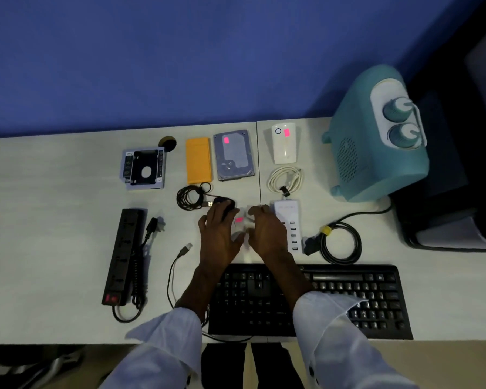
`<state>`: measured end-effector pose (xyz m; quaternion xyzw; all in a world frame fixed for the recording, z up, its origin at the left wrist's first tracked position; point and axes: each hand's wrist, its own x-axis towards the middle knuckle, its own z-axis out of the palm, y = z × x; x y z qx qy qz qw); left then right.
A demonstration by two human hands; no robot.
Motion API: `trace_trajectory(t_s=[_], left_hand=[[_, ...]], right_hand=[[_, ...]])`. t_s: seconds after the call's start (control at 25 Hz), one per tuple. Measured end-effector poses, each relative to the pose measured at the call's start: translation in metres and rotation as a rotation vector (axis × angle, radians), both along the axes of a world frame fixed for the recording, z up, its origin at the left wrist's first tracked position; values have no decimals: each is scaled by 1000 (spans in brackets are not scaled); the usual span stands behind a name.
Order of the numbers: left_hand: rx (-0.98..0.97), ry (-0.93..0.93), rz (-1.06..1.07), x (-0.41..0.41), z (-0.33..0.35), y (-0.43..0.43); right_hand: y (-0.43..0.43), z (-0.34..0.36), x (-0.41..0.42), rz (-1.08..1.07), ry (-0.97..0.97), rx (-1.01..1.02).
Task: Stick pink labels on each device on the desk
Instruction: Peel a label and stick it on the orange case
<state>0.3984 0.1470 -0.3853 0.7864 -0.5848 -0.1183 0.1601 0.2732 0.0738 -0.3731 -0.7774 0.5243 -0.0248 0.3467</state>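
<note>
My left hand (218, 234) and my right hand (267, 231) meet over the middle of the desk and hold a small white label sheet (243, 230) between them. One pink label (239, 220) shows on the sheet. The fingers of my left hand reach over a black mouse (227, 204). The grey hard drive (234, 155) carries a pink label (226, 140), and so does the white adapter (284, 147), with its label (286, 132) near the top. The orange case (198, 160), drive caddy (143, 168), black power strip (124, 256), white USB hub (288, 213) and keyboard (348, 299) show no label.
A teal heater (376, 141) stands at the back right, with its black cord coiled (341, 242) in front. A white cable (285, 179) and a black cable coil (190, 197) lie mid-desk. A loose USB plug (184, 249) lies left of my forearm. A blue wall rises behind.
</note>
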Motion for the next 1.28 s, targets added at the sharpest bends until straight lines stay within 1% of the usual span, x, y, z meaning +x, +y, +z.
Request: trace_trajectory(t_s=[0.12,0.24,0.4,0.44,0.56,0.64,0.72,0.88,1.12,1.2,1.28], left_hand=[[-23,30,32,0,4,-2],[-100,129,91,0,10,-9],[-166,267,158,2,18,-13],[-163,293,167,1,18,-13],[-167,396,202,1,17,-15],[-179,449,211,1,17,-17],[-197,445,198,3,17,-20],[-199,430,174,5,18,-22],[-155,638,283,8,20,-25],[-140,720,270,8,21,-24],[-130,726,224,8,19,-21]], right_hand=[[4,-4,-6,-126,-180,9],[3,-1,-7,-213,-275,10],[-5,10,-9,-270,-432,150],[-5,12,-9,-286,-444,145],[-3,12,-7,-323,-369,-64],[-1,13,-5,-294,-385,-164],[3,13,-4,-262,-437,-178],[6,9,-1,-256,-477,-178],[3,7,-1,-251,-505,-176],[4,5,-1,-264,-538,-174],[4,2,-1,-276,-550,-158]])
